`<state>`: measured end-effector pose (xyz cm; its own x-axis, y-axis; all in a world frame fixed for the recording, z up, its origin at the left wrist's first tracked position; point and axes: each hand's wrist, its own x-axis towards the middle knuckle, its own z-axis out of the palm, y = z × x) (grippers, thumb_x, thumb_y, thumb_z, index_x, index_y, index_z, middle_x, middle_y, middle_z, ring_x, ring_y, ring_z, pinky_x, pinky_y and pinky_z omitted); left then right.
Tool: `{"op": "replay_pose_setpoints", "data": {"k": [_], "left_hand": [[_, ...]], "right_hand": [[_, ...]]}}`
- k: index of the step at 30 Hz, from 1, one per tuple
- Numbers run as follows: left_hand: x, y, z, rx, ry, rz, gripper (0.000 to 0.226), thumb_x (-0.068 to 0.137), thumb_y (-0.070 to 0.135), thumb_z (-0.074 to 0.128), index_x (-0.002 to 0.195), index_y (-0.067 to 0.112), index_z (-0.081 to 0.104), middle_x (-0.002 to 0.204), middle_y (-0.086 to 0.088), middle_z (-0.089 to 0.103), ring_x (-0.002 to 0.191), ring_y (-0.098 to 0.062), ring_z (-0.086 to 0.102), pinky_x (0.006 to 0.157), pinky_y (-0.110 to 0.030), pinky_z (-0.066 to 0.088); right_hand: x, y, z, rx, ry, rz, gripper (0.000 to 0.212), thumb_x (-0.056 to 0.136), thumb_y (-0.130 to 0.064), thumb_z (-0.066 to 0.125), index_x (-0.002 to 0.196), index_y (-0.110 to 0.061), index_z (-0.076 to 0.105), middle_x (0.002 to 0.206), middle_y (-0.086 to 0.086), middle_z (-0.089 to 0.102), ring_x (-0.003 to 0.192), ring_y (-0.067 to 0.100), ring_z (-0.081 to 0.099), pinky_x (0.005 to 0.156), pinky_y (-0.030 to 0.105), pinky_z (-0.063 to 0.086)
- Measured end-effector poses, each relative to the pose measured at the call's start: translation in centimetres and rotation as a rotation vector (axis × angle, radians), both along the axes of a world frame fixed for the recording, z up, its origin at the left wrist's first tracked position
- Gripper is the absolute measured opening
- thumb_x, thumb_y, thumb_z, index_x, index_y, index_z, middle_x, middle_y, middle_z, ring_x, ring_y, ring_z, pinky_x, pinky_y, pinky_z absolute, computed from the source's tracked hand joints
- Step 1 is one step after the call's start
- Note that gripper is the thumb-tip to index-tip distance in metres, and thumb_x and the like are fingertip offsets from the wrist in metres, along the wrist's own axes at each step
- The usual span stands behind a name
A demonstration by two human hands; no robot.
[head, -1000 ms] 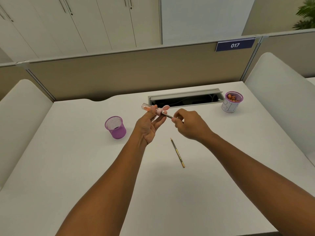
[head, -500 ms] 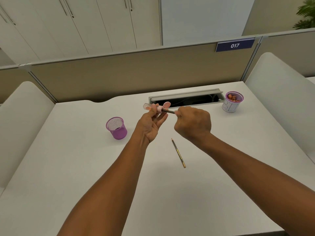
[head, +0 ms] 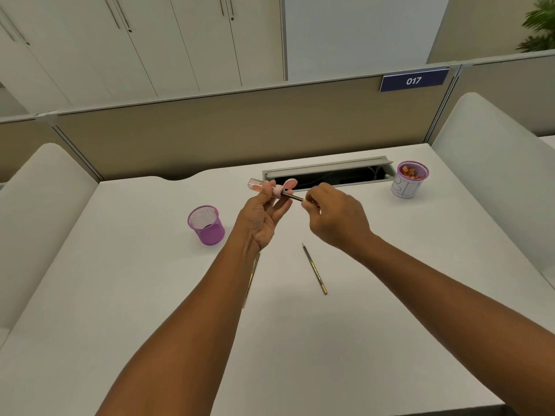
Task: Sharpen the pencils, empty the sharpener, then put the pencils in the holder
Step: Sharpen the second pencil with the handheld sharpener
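Left hand point(head: 264, 219) is pinching the pink sharpener point(head: 271, 187) at its fingertips, right hand point(head: 336, 216) fingers are pinching the pencil point(head: 295, 197) stuck into it.

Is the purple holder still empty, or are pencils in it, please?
Empty of pencils: nothing sticks out of the upright holder. One pencil lies on the desk.

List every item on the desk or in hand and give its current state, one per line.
Sharpener: held in left hand, shavings inside.
Pencil in sharpener: tip inserted, pinched by right hand.
Pencil on desk: lying loose, sharpened.
Third pencil: lying mostly hidden under left forearm.
Purple mesh holder: upright, no pencils.
White cup: upright, holds shavings.
Cable hatch: open.
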<state>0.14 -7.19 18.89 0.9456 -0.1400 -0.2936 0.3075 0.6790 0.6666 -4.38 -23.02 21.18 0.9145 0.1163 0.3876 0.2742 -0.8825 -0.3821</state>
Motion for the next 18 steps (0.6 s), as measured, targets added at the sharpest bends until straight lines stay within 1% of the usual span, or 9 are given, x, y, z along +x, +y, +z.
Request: {"op": "replay_pose_setpoints", "data": {"k": [3,5,6,8,9,11,13,15,18], "left_hand": [[-0.1,-0.6,0.1,0.029,0.036,0.032,0.015,0.099,0.018,0.056,0.105,0.005,0.06,0.084,-0.011,0.077,0.08,-0.024,0.077,0.066,-0.036,0.063],[0.0,-0.9,0.2,0.029,0.046,0.04,0.016,0.098,0.019,0.058,0.104,0.004,0.061,0.083,-0.011,0.077,0.078,-0.024,0.076,0.069,-0.038,0.063],[0.1,-0.9,0.2,0.03,0.045,0.039,0.017,0.098,0.019,0.058,0.104,0.003,0.062,0.083,-0.012,0.077,0.078,-0.023,0.076,0.07,-0.038,0.063],[0.1,-1.0,0.3,0.033,0.028,0.014,0.018,0.099,0.02,0.057,0.104,0.003,0.061,0.086,-0.012,0.077,0.081,-0.022,0.076,0.07,-0.035,0.063],[0.1,-0.9,0.2,0.031,0.018,-0.003,0.019,0.099,0.021,0.057,0.105,0.003,0.06,0.09,-0.013,0.077,0.083,-0.022,0.076,0.07,-0.033,0.063],[0.0,-0.6,0.1,0.029,0.001,-0.012,0.02,0.099,0.022,0.057,0.108,0.003,0.06,0.095,-0.014,0.077,0.088,-0.023,0.076,0.071,-0.033,0.062],[0.0,-0.6,0.0,0.03,-0.011,-0.025,0.02,0.099,0.021,0.056,0.11,0.005,0.058,0.097,-0.014,0.077,0.091,-0.023,0.076,0.071,-0.032,0.062],[0.0,-0.7,0.0,0.028,-0.004,-0.018,0.018,0.1,0.021,0.055,0.109,0.006,0.057,0.098,-0.015,0.077,0.091,-0.023,0.076,0.072,-0.033,0.062],[0.1,-0.6,0.1,0.031,0.022,0.014,0.017,0.1,0.021,0.056,0.107,0.006,0.059,0.094,-0.014,0.077,0.086,-0.023,0.076,0.071,-0.034,0.063]], "right_hand": [[-0.2,-0.6,-0.2,-0.231,-0.308,-0.01,0.004,0.084,-0.009,0.066,0.08,-0.008,0.065,0.067,0.005,0.057,0.049,0.021,0.046,0.049,0.024,0.022],[-0.3,-0.4,0.0,-0.232,-0.311,-0.037,0.005,0.08,-0.006,0.067,0.076,-0.008,0.065,0.062,0.006,0.057,0.046,0.02,0.042,0.048,0.024,0.023],[-0.2,-0.1,0.2,-0.225,-0.224,-0.072,0.008,0.083,-0.009,0.062,0.075,-0.01,0.063,0.062,0.005,0.056,0.046,0.018,0.04,0.048,0.024,0.023],[0.2,0.7,1.1,-0.164,0.096,-0.205,0.019,0.088,-0.021,0.05,0.07,-0.017,0.054,0.062,0.0,0.051,0.049,0.015,0.038,0.048,0.024,0.021],[0.7,0.8,1.9,-0.006,0.323,-0.249,0.024,0.089,-0.024,0.046,0.067,-0.017,0.052,0.062,-0.001,0.049,0.051,0.015,0.04,0.047,0.024,0.023],[2.1,0.2,3.4,0.52,0.815,-0.263,0.029,0.091,-0.023,0.045,0.066,-0.013,0.056,0.057,-0.002,0.048,0.047,0.014,0.037,0.043,0.023,0.025],[2.6,-0.8,4.2,0.861,1.094,-0.233,0.031,0.096,-0.023,0.043,0.072,-0.01,0.059,0.05,-0.002,0.043,0.04,0.009,0.028,0.035,0.021,0.022],[2.5,-1.2,4.1,0.872,1.114,-0.203,0.033,0.098,-0.026,0.043,0.078,-0.007,0.061,0.05,-0.002,0.042,0.041,0.009,0.026,0.035,0.021,0.022],[1.7,-0.4,3.2,0.569,0.806,-0.153,0.032,0.097,-0.033,0.048,0.083,-0.007,0.063,0.068,0.002,0.055,0.055,0.013,0.041,0.046,0.024,0.032]]}}
